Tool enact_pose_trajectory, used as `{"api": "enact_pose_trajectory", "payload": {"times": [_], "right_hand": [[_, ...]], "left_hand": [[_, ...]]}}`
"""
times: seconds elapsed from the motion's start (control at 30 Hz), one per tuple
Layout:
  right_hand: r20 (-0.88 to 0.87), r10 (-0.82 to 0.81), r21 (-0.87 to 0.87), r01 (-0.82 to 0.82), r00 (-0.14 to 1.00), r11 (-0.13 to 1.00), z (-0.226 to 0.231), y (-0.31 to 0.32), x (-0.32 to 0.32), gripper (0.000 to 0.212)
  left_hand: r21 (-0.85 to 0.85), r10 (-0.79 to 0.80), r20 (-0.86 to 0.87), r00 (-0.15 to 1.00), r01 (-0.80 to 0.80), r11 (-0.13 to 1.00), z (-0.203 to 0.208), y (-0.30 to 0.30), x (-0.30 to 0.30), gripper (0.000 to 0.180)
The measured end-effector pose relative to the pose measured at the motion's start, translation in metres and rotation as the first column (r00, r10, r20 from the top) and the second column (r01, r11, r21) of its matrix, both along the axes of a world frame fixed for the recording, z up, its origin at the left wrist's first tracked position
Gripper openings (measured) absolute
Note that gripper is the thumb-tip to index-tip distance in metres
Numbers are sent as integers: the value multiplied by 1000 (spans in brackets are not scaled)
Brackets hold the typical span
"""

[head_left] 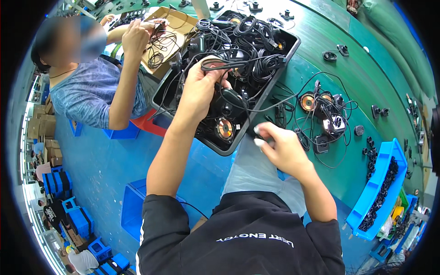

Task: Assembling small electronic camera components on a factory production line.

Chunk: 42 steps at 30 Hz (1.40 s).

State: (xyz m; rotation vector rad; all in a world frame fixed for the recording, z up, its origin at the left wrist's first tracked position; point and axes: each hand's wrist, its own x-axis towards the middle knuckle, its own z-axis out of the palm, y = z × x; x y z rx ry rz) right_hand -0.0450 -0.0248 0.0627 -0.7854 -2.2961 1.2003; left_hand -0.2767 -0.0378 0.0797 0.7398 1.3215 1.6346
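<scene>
My left hand (201, 85) is closed around a loop of black cable (217, 62) above a black bin (293, 43). Coiled cables and round black devices (231, 101) crowd the bin, one of them just under my left hand. A copper-coloured disc (224, 129) shows on a device near the bin's close corner. My right hand (284, 149), with white covers on its fingertips, is curled to the right of that corner. Its thumb and forefinger come close together; whatever lies between them is too small to make out. A black cable stretches from the bin rightward across the green table.
Several devices with copper discs (307, 101) and cables lie on the green table (357, 82) at right. A blue bin (376, 192) of small black parts stands at the right edge. At left, another person (91, 87) handles cables over a cardboard box (176, 27).
</scene>
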Motion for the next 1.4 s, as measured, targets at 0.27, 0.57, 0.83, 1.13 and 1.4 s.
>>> {"api": "enact_pose_trajectory", "payload": {"times": [0.27,0.57,0.83,1.13,1.4], "right_hand": [[-187,-160,-245,112,969,963,101,52,2,16],[-83,64,589,-3,995,808,60,143,-90,18],[36,25,271,-34,999,962,25,148,-75,19],[82,74,-19,-72,994,997,77,113,-35,18],[-321,140,-357,-256,937,898,108,95,-22,18]], "left_hand": [[25,-102,-33,994,103,994,-3,2,-4,13],[110,-155,26,988,151,982,-11,-9,-8,14],[79,-90,130,987,80,994,-9,-9,-13,15],[35,-31,152,988,26,999,-12,0,-18,16],[59,-59,59,997,56,997,-12,2,-18,16]]}}
